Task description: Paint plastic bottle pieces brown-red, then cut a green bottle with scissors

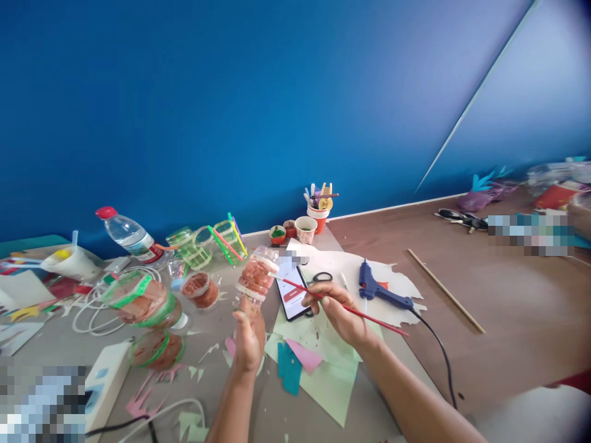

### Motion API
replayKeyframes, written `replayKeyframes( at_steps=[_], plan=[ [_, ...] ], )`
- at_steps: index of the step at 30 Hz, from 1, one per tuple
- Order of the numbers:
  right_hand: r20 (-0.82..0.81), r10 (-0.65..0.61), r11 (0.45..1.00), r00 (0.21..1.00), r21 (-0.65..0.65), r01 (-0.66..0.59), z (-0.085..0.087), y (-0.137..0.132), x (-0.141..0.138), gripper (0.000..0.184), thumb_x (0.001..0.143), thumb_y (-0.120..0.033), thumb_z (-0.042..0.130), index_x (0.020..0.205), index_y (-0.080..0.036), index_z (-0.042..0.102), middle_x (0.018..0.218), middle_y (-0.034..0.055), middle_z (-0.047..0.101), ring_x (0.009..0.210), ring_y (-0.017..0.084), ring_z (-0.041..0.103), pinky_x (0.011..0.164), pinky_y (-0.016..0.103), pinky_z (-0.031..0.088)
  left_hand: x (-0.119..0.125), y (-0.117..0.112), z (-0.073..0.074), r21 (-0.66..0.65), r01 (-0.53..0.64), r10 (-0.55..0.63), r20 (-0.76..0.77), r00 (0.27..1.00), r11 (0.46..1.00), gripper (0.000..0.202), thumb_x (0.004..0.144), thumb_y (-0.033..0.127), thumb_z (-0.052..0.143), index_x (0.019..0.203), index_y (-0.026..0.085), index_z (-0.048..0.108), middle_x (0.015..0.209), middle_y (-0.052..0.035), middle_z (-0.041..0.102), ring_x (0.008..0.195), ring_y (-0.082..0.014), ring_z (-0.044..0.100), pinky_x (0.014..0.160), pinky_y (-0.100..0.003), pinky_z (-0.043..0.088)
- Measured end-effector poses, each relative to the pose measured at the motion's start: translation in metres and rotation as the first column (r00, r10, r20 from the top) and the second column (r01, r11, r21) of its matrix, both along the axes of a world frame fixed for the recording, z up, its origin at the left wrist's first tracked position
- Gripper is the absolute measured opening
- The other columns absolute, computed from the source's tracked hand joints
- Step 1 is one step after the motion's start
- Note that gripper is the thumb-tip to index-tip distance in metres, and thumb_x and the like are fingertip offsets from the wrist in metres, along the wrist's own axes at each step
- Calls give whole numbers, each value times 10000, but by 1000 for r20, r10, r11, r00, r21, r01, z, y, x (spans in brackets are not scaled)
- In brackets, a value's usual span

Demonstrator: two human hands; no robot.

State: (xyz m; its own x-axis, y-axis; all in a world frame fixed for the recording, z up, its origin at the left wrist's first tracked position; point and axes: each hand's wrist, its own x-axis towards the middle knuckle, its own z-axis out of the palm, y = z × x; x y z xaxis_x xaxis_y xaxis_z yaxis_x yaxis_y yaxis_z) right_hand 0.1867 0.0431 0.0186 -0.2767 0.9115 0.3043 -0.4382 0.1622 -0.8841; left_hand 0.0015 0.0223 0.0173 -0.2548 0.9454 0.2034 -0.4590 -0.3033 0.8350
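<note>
My left hand (248, 337) is wrapped round the bottom of a clear plastic bottle piece (257, 275) coated in reddish-brown paint and holds it tilted above the table. My right hand (339, 312) pinches a thin red paintbrush (344, 306), whose tip touches the upper right side of the bottle piece. A phone (292, 291) with a lit screen lies on the table just beneath the brush. Pale green paper sheets (323, 375) lie under both hands.
More painted bottle sections (143, 301) sit at the left with a water bottle (129, 237) and white cables. A blue glue gun (381, 289), scissors (322, 277), paper cups (305, 229) and a wooden stick (446, 290) lie behind and to the right.
</note>
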Motion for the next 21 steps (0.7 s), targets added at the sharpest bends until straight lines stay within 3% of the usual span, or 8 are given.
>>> replayKeyframes(
  at_steps=[4, 8, 14, 21],
  plan=[
    [103, -13, 999, 995, 47, 9, -2, 1, 3, 273, 913, -417, 596, 1051, -218, 722, 943, 98, 762, 716, 197, 601, 659, 348, 467, -3, -2, -2, -79, -34, 39, 57, 998, 996, 753, 803, 785, 417, 1298, 249, 603, 1416, -89, 560, 1471, -275, 258, 1218, -419, 149],
    [61, -22, 1000, 998, 18, 21, -2, 2, 5, 248, 882, -409, 634, 1007, -222, 738, 881, 92, 762, 718, 209, 607, 664, 353, 473, -6, -2, 1, -129, -77, 89, 91, 992, 989, 725, 817, 777, 401, 1272, 259, 624, 1402, -78, 576, 1458, -271, 292, 1215, -412, 170],
    [69, -4, 1000, 998, 4, 3, -2, 3, 4, 234, 884, -389, 637, 1018, -230, 743, 890, 86, 758, 703, 197, 583, 655, 345, 468, -2, -2, 11, -120, -31, 48, 142, 989, 992, 718, 825, 771, 397, 1242, 243, 648, 1401, -89, 577, 1452, -271, 306, 1219, -406, 161],
    [3, -13, 1000, 1000, -7, 13, -5, 6, 6, 219, 874, -379, 656, 1010, -236, 751, 835, 73, 748, 690, 194, 574, 657, 338, 463, -8, -2, 22, -115, 45, -3, 345, 939, 992, 701, 820, 776, 391, 1140, 236, 702, 1378, -98, 595, 1448, -281, 308, 1211, -493, 194]
  ],
)
